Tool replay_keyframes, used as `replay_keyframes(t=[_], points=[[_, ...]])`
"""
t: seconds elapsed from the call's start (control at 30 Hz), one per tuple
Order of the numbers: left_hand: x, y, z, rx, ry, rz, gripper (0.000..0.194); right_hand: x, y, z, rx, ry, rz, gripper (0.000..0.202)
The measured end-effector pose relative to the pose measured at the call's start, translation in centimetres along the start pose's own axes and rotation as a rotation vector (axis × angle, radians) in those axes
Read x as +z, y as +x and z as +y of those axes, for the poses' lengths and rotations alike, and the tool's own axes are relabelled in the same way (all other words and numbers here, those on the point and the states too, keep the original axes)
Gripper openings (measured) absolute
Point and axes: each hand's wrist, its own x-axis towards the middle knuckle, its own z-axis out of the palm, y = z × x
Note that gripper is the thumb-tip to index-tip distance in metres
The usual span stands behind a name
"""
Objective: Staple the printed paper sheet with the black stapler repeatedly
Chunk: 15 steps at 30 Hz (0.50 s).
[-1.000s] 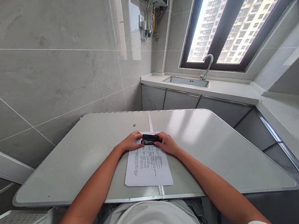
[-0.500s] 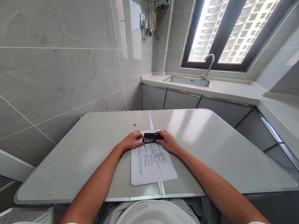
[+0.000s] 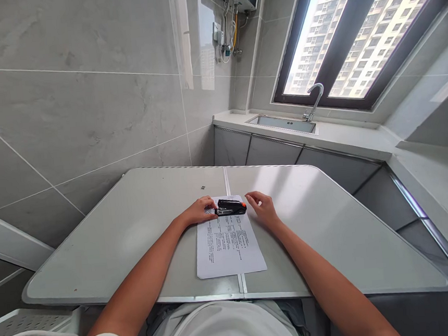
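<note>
A black stapler (image 3: 230, 207) with a red-orange spot at its right end lies across the upper part of a printed sheet of paper (image 3: 230, 256). My left hand (image 3: 201, 211) grips the stapler's left end between thumb and fingers. Just right of the stapler, apart from it, my right hand (image 3: 262, 206) is raised a little with loosely bent fingers and nothing visible in them. Whether the sheet is one or a stack, I cannot tell.
The paper rests on a light folding table (image 3: 136, 238) with a centre seam. Tiny dark bits, perhaps staples (image 3: 202, 187), lie beyond the paper. A white perforated rack (image 3: 30, 331) stands at the lower left. Behind are a sink (image 3: 283, 123) and counter.
My right hand has let go of the stapler's right end and moved a little to the right. My left hand keeps its grip. The camera view has shifted slightly.
</note>
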Motion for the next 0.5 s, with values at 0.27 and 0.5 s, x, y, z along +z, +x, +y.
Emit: replay_keyframes(t=[0.27,0.5], points=[[-0.12,-0.03,0.52,-0.037,-0.001,-0.018,0.037,-0.90,-0.23,0.43,-0.044,-0.019,-0.098,0.048],[-0.08,0.02,0.31,-0.022,-0.013,-0.008,0.039,-0.81,-0.11,0.40,-0.013,0.034,-0.144,0.046]])
